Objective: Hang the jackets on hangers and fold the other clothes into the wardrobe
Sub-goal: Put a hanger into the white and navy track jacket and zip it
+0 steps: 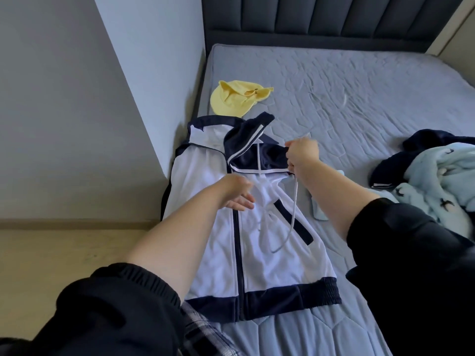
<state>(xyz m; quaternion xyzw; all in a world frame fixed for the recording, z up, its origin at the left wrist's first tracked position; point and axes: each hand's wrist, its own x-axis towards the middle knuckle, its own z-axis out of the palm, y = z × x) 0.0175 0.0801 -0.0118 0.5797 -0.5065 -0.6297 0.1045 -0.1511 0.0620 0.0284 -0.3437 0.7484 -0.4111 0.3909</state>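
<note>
A white jacket [267, 258] with navy trim, zip and hood lies front-up on the bed [359, 104]. My right hand [302, 156] is closed on the jacket's right shoulder at the navy hood edge, where a grey hanger [290, 222] runs down over the white front; part of the hanger is inside the jacket. My left hand [239, 195] hovers with spread fingers over the jacket's chest, near the top of the zip. A yellow garment [236, 100] lies crumpled above the hood.
A heap of navy and light-blue patterned clothes [437, 181] sits at the bed's right side. A small light-blue piece [318, 209] lies beside the jacket. A grey wall [77, 98] and wood floor [51, 265] border the left; the dark headboard [321, 19] is behind.
</note>
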